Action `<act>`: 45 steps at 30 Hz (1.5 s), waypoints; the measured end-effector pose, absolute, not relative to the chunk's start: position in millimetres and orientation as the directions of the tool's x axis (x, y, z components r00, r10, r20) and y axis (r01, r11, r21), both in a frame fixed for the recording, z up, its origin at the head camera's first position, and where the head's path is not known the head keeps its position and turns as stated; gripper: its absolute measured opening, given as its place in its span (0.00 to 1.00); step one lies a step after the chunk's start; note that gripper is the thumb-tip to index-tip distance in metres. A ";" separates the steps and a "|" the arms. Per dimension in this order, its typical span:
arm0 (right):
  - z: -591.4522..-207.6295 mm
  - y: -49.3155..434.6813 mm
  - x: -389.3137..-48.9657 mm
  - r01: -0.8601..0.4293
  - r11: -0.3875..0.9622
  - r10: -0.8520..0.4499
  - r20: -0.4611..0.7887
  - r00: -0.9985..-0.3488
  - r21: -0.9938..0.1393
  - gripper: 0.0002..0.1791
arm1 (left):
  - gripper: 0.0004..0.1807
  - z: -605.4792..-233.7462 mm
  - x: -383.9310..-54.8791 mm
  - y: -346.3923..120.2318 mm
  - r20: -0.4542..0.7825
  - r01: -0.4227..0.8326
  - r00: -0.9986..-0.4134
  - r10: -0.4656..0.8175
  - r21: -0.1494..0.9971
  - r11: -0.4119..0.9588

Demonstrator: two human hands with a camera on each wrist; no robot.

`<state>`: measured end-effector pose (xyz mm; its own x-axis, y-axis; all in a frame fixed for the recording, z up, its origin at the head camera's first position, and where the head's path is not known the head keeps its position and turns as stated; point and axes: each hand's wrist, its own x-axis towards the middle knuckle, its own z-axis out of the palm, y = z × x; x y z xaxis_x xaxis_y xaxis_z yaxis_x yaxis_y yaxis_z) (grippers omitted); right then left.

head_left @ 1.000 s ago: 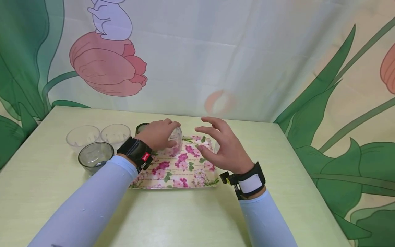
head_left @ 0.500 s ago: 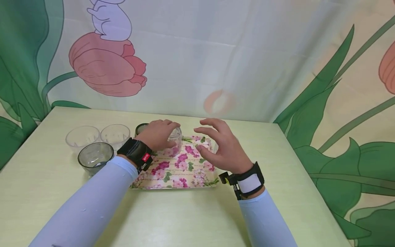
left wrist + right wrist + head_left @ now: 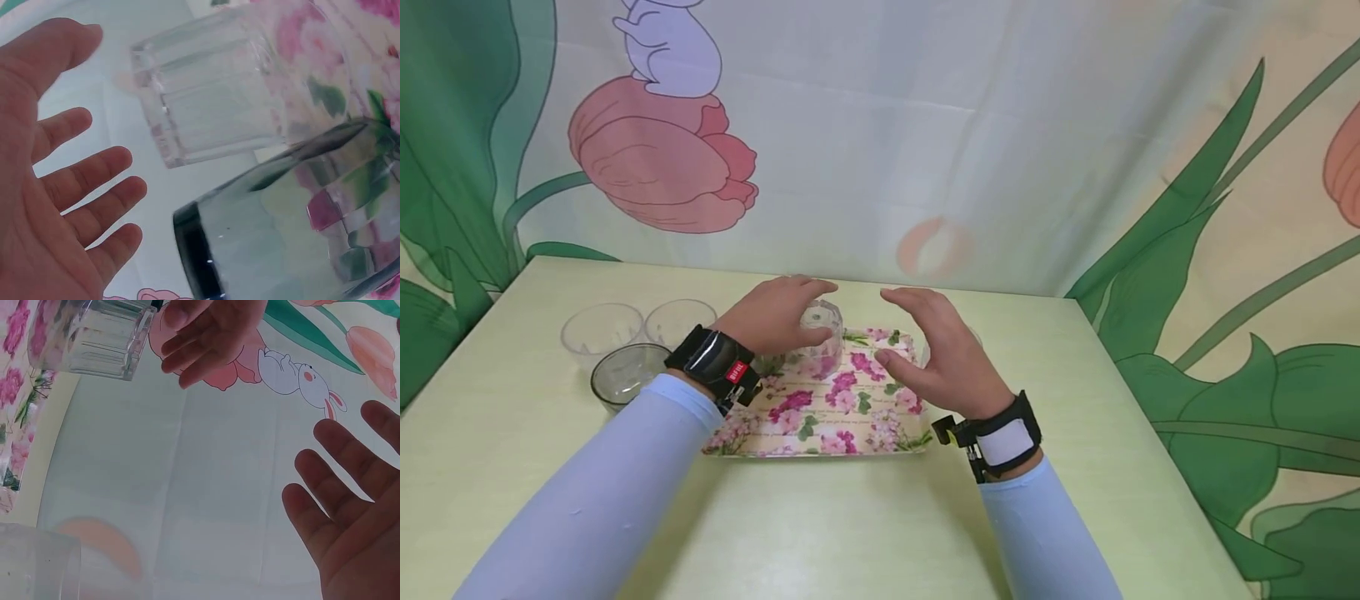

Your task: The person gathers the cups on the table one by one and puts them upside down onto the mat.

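Observation:
My left hand [image 3: 767, 317] hovers over the left back of the flowered tray [image 3: 842, 417]. Its thumb and fingers are spread and, in the left wrist view, stand apart from both glasses there. A clear faceted glass [image 3: 212, 94] stands bottom up on the tray. Close by it is a dark grey glass [image 3: 269, 237], which the hand hides in the head view. My right hand [image 3: 951, 358] is raised at the tray's right edge, fingers extended and holding nothing. Partly hidden behind it stands a clear vessel [image 3: 37, 562].
Two clear bowl-like glasses [image 3: 601, 329] [image 3: 681, 321] and a smoky grey one [image 3: 628, 375] stand close together left of the tray. Behind the pale table [image 3: 850, 533] hangs a curtain [image 3: 865, 167] printed with flowers and a rabbit.
My left hand has lifted slightly back and left, off the glass, and its fingers have spread. It now covers the dark rim that showed behind it. The right hand has barely moved.

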<state>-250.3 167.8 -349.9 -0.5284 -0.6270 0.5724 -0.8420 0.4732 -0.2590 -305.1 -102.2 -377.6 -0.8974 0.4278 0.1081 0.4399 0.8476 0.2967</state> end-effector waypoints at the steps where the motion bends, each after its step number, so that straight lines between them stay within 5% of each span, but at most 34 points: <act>1: -349.8 168.1 -250.4 -0.836 0.479 -0.623 0.568 -0.538 -0.267 0.38 | 0.40 -376.5 -304.0 -102.3 0.114 0.446 -0.894 0.433 0.308 0.840; 16: -347.5 169.9 -250.3 -0.814 0.518 -0.601 0.566 -0.565 -0.263 0.37 | 0.41 -350.1 -264.6 -109.1 0.323 0.554 -0.832 0.450 0.461 0.693; 45: -345.9 172.5 -248.0 -0.812 0.508 -0.576 0.587 -0.569 -0.288 0.37 | 0.43 -337.9 -213.8 -113.6 0.576 0.688 -0.710 0.404 0.446 0.573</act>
